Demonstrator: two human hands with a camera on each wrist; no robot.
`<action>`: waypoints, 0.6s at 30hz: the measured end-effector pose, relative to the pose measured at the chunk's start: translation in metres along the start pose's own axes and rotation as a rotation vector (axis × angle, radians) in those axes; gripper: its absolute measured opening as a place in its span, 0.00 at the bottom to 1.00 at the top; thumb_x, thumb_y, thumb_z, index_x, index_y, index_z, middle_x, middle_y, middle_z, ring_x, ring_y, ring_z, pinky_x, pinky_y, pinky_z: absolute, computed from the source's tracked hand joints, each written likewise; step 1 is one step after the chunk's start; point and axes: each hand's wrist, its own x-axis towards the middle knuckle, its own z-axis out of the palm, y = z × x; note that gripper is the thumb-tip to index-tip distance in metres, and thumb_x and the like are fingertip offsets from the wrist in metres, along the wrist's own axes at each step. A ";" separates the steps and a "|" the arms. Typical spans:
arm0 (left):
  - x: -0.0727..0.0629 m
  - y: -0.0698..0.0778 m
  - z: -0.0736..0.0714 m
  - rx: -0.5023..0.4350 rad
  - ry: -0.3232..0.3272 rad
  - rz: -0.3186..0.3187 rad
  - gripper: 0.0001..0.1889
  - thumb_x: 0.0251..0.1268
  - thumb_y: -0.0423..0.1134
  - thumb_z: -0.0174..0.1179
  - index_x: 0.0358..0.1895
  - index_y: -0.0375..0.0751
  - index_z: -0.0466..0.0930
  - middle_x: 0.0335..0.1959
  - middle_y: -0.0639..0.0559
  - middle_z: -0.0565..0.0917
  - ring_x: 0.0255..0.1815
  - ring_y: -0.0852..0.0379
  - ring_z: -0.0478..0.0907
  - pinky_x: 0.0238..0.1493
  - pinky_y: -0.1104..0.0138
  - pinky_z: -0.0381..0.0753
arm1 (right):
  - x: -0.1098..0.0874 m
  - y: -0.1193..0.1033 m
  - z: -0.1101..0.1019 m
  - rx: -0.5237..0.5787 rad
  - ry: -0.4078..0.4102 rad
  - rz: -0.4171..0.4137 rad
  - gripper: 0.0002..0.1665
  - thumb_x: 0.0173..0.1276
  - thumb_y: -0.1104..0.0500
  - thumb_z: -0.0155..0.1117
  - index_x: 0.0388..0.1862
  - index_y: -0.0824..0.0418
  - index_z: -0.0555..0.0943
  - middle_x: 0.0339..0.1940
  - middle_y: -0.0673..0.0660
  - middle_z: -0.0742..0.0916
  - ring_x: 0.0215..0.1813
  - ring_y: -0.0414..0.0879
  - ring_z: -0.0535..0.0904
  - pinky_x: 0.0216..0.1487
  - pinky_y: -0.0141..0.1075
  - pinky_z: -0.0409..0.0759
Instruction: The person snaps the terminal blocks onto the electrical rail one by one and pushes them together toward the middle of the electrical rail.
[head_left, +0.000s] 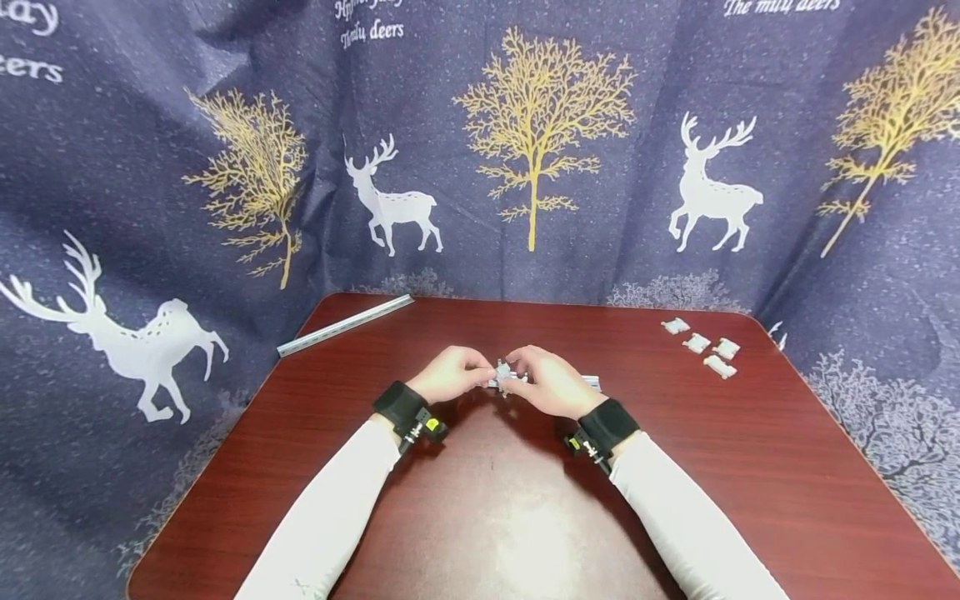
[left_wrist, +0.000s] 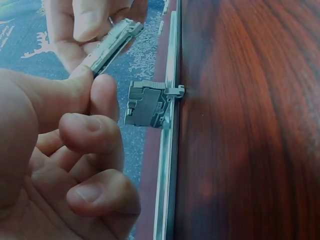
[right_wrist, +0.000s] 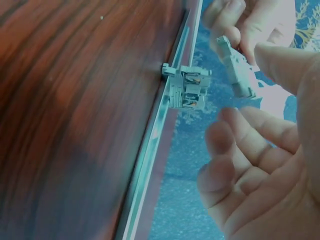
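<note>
A short metal DIN rail [head_left: 592,382] lies on the table with a grey terminal block [left_wrist: 145,106] sitting on it. My left hand [head_left: 452,375] pinches a second, loose terminal block [left_wrist: 111,46] between thumb and index finger, above and beyond the rail. My right hand [head_left: 550,383] is close around the loose block. In the right wrist view its thumb [right_wrist: 282,67] comes up to the block's edge, and the other fingers [right_wrist: 220,137] are loosely bent and apart from it. Whether the thumb touches the block is unclear.
Several pale terminal blocks [head_left: 697,342] lie at the table's back right. A longer metal rail [head_left: 345,325] lies slantwise at the back left. The dark red table [head_left: 465,500] ends at a patterned blue curtain [head_left: 570,275].
</note>
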 end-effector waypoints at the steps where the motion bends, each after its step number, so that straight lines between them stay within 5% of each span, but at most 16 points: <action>1: 0.000 0.000 0.000 0.003 0.000 0.002 0.11 0.81 0.41 0.68 0.40 0.41 0.94 0.32 0.45 0.90 0.25 0.63 0.75 0.31 0.68 0.74 | 0.000 0.001 0.000 0.018 -0.011 0.016 0.19 0.80 0.48 0.74 0.58 0.59 0.87 0.38 0.48 0.88 0.39 0.43 0.82 0.44 0.41 0.81; 9: 0.002 -0.001 0.003 0.006 0.022 0.017 0.09 0.80 0.42 0.68 0.40 0.45 0.95 0.31 0.57 0.90 0.29 0.61 0.76 0.34 0.66 0.75 | 0.000 0.012 0.001 0.169 -0.094 0.105 0.13 0.84 0.45 0.69 0.40 0.49 0.89 0.27 0.46 0.86 0.30 0.39 0.76 0.36 0.36 0.76; 18: 0.000 0.003 0.002 -0.024 -0.021 0.039 0.10 0.82 0.41 0.67 0.41 0.42 0.94 0.31 0.45 0.90 0.25 0.61 0.73 0.29 0.68 0.71 | -0.002 0.010 0.000 0.302 -0.144 0.160 0.22 0.84 0.45 0.68 0.30 0.55 0.85 0.20 0.51 0.84 0.24 0.42 0.77 0.30 0.35 0.74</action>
